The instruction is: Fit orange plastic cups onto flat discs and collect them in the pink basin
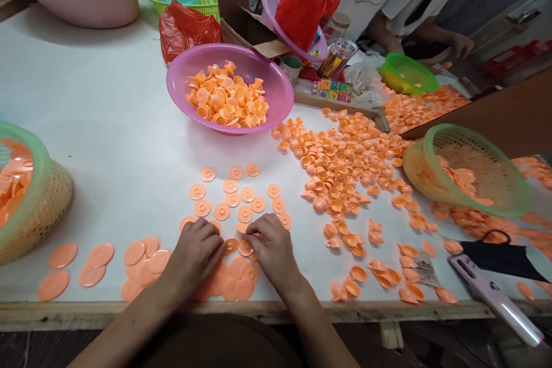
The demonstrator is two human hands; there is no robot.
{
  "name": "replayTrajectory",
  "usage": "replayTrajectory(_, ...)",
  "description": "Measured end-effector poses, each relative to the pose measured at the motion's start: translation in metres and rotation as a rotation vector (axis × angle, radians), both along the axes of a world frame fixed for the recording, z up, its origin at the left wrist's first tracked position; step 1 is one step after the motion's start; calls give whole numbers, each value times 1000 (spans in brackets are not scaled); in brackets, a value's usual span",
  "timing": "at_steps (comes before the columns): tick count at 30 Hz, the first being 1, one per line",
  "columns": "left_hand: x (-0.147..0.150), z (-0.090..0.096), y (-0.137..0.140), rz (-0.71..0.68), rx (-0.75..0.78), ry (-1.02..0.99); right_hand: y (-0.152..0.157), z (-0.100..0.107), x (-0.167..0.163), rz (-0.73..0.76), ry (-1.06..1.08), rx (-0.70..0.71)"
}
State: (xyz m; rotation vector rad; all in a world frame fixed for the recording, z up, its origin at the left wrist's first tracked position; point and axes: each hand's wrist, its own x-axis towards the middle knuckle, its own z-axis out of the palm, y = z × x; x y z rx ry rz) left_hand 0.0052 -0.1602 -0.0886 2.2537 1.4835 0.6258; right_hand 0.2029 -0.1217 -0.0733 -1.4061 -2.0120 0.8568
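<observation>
My left hand (199, 250) rests low over the table's near side, fingers curled together. Its fingertips come close to a small orange saucer (232, 245); whatever they grip is hidden. My right hand (272, 247) is closed in a pinch at another small orange saucer (245, 248), partly covered by the fingers. Between and below my hands lies an overlapping group of larger flat orange discs (239, 286). Beyond my fingers, several small ringed saucers (221, 211) lie spread flat. To the left are more large discs (138, 267), some overlapping.
A pink basin (179, 89) holds joined orange cups and saucers. Loose orange cups (332, 164) are heaped to the right. Green baskets stand left (56, 201) and right (509, 184). A phone (495, 299) overhangs the front edge. Another person's hand (461, 45) shows at back right.
</observation>
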Motion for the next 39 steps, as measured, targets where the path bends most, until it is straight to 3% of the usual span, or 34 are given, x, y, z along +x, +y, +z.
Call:
replayTrajectory(3,2,0,9,117,-3,32,-6,-2,11,94,-98,152)
replayTrajectory(5,1,0,8,147,26,22,-14,-4,16,103,-151,163)
replayTrajectory(11,1,-1,-10,-121,56,47,-30,-11,19,37,-158,81)
replayTrajectory(15,-2,-3,-14,-80,58,33,-36,-12,35,-9,-138,63)
replayTrajectory(22,-10,0,-24,-198,-54,21,-52,-1,52,-67,-141,19)
replayTrajectory(25,-14,-1,-29,-205,-82,53,-53,6,37,96,-118,-33)
replayTrajectory(28,-25,-1,-34,-118,-108,97,-55,9,24,212,-155,-117)
replayTrajectory(32,-39,5,-39,-26,-131,129,-58,6,23,105,-64,-224)
replayTrajectory(35,-33,11,-38,-20,-118,104,-55,4,32,41,84,-307)
replayTrajectory(39,-9,11,-33,-117,-131,51,-36,-1,60,-212,143,-242)
